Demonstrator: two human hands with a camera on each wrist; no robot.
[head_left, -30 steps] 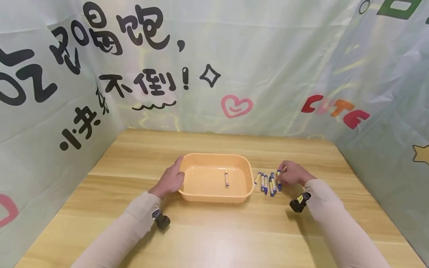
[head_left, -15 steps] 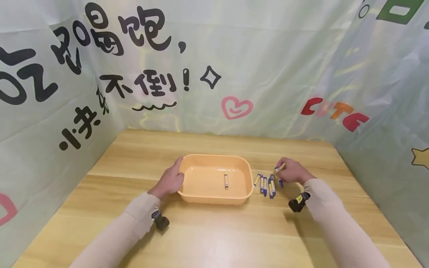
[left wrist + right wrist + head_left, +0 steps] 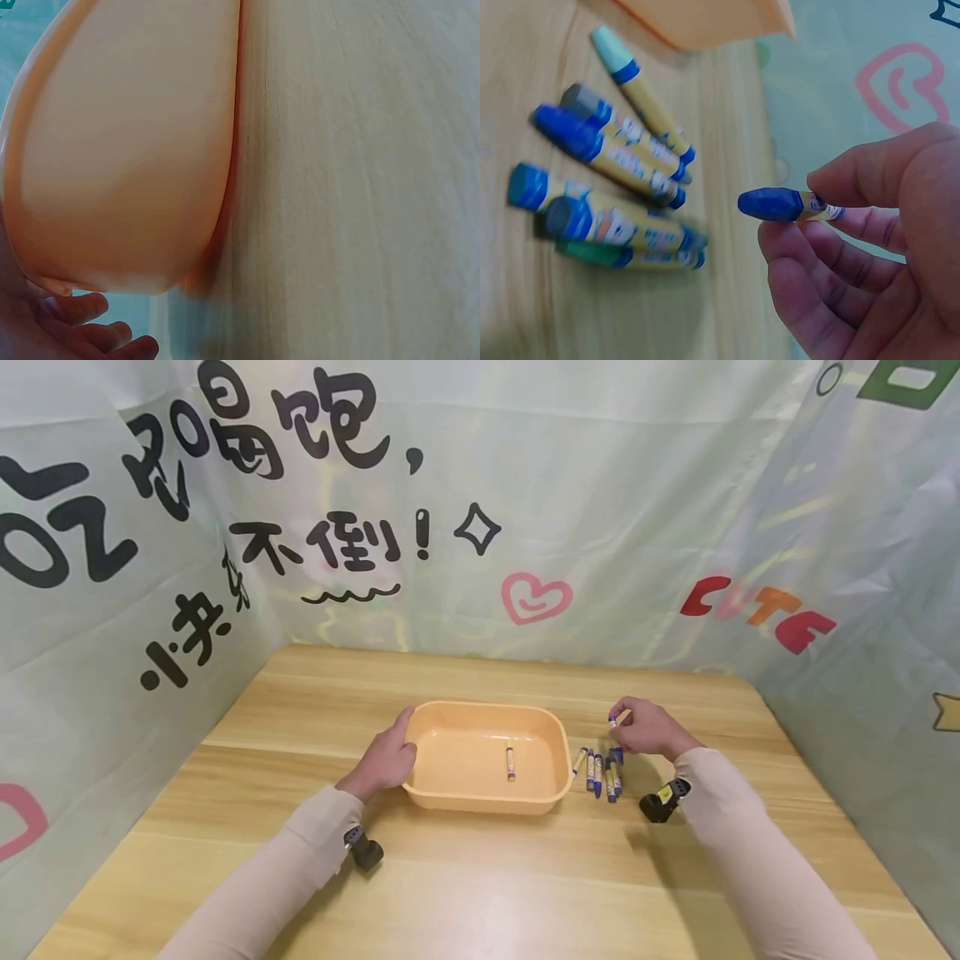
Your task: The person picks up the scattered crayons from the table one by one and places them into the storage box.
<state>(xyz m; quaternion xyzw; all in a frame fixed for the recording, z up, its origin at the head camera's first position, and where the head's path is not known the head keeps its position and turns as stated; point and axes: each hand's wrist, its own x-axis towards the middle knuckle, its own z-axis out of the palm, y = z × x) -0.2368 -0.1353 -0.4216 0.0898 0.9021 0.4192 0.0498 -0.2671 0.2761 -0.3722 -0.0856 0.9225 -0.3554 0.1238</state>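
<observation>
My left hand (image 3: 384, 762) grips the left rim of an orange plastic basin (image 3: 480, 804). In the left wrist view its fingers (image 3: 88, 306) curl by the basin's corner. Inside the basin lies one crayon (image 3: 511, 762). Between thumb and fingers, my right hand (image 3: 649, 727) pinches a dark blue crayon (image 3: 771, 205), lifted off the table with its blue tip outward. Below and left of it several crayons lie in a loose bunch, among them a blue crayon (image 3: 611, 156), a light green one (image 3: 643, 94) and a grey one (image 3: 630, 135).
The wooden table (image 3: 480, 885) carries everything. Printed fabric walls (image 3: 600, 510) enclose its back and sides. The basin's right end stands close to the loose crayons. Each wrist wears a small black camera (image 3: 364, 850).
My right hand has raised the pinched crayon off the table and moved slightly away and to the left. The left hand stays on the basin.
</observation>
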